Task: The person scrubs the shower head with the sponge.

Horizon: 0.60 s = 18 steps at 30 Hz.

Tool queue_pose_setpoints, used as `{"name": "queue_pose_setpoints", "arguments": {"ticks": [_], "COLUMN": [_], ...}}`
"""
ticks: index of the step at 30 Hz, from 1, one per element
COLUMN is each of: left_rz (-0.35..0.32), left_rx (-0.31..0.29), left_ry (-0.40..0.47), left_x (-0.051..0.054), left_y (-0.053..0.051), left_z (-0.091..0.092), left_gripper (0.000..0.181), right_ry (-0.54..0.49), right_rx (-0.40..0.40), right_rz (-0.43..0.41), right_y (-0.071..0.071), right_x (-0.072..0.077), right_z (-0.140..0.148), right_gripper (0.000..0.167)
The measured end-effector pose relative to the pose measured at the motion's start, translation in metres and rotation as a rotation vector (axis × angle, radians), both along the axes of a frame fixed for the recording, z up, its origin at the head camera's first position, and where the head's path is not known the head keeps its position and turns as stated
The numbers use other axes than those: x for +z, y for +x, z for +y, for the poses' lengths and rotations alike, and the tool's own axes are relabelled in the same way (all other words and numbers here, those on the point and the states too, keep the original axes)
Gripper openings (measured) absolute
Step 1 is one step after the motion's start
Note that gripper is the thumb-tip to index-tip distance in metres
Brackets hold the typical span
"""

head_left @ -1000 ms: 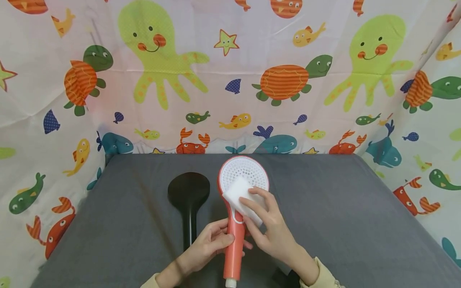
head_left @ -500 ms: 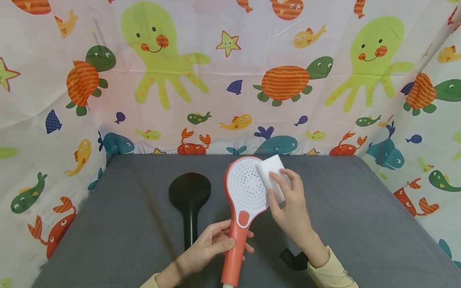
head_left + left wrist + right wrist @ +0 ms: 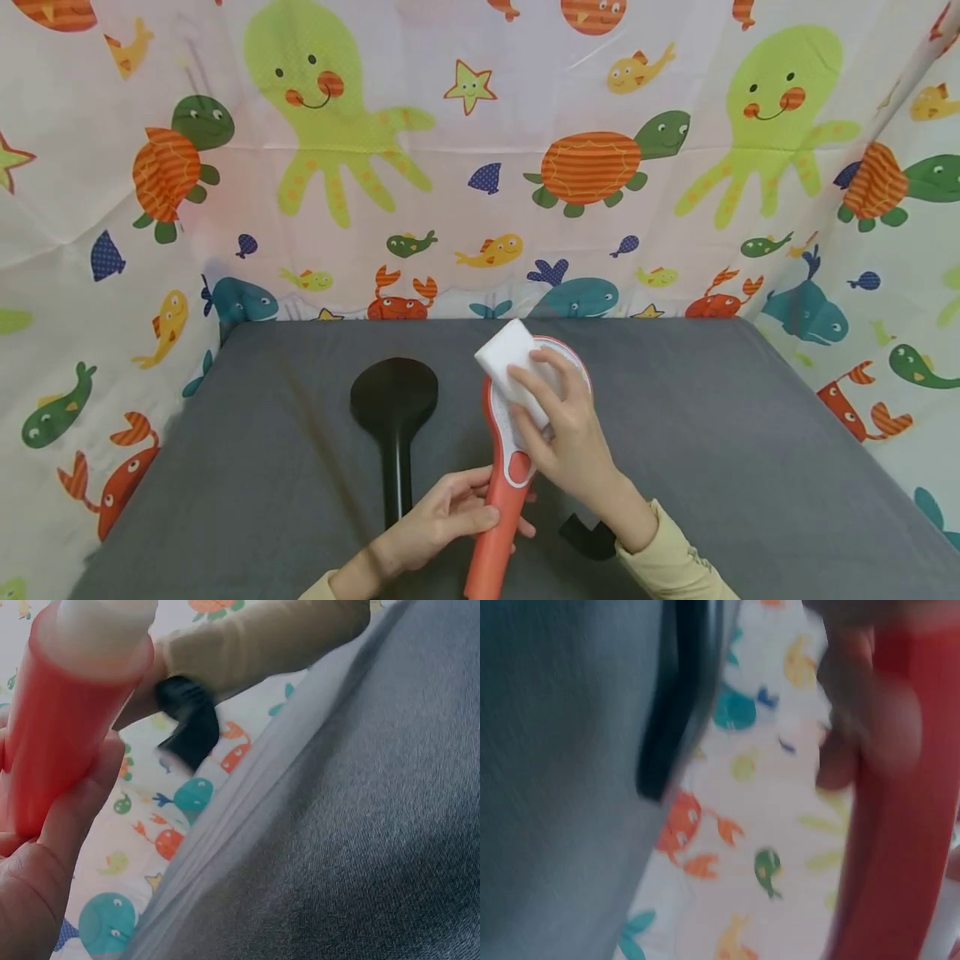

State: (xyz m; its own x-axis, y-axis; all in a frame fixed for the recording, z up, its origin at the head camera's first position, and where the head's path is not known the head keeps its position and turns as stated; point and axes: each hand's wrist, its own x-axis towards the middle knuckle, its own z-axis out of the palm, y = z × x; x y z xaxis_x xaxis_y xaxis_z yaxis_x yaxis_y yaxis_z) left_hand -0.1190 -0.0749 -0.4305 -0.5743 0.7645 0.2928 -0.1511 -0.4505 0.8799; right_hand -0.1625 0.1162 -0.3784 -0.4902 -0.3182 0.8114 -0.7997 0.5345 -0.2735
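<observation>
A coral-red hand shower (image 3: 498,533) with a white nozzle face is held tilted above the table. My left hand (image 3: 450,517) grips its handle, thumb on the front and fingers behind. In the left wrist view the handle's pale threaded end and red body (image 3: 67,735) appear close up, with the thumb (image 3: 82,795) along it. My right hand (image 3: 570,433) pinches a white sponge (image 3: 508,358) against the nozzle face, covering much of it. Blurred in the right wrist view are the red handle (image 3: 900,847) and left-hand fingers (image 3: 840,742).
A black paddle-shaped object (image 3: 393,400) with a round head lies on the grey tablecloth (image 3: 262,467), left of the shower. A black strap (image 3: 588,537) hangs by the right wrist. A curtain (image 3: 480,208) with printed sea animals stands behind and at both sides.
The hand shower has shifted right and tilted in my left hand. My right hand has moved the sponge from the lower face to the right edge, then to the upper left.
</observation>
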Motion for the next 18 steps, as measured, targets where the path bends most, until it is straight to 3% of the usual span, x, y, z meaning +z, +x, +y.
{"name": "queue_pose_setpoints", "arguments": {"ticks": [5, 10, 14, 18], "left_rz": [-0.052, -0.074, -0.072, -0.093], "left_rx": [0.033, 0.079, 0.138, 0.164], "left_ry": [-0.012, -0.015, -0.017, -0.01], "left_x": [0.0, 0.002, 0.002, 0.0], "left_y": [0.0, -0.002, -0.004, -0.007], "left_z": [-0.001, -0.002, -0.003, -0.003], "left_gripper": [0.041, 0.043, 0.043, 0.044], "right_ry": [-0.041, -0.08, -0.065, -0.055], "right_rx": [-0.16, -0.263, -0.232, -0.102], "right_rz": [-0.036, -0.073, -0.118, -0.133], "right_y": [-0.013, -0.012, -0.001, 0.014], "right_x": [0.006, -0.003, -0.015, -0.021], "right_z": [0.015, 0.029, 0.031, 0.021], "right_gripper": [0.042, 0.041, 0.043, 0.043]}}
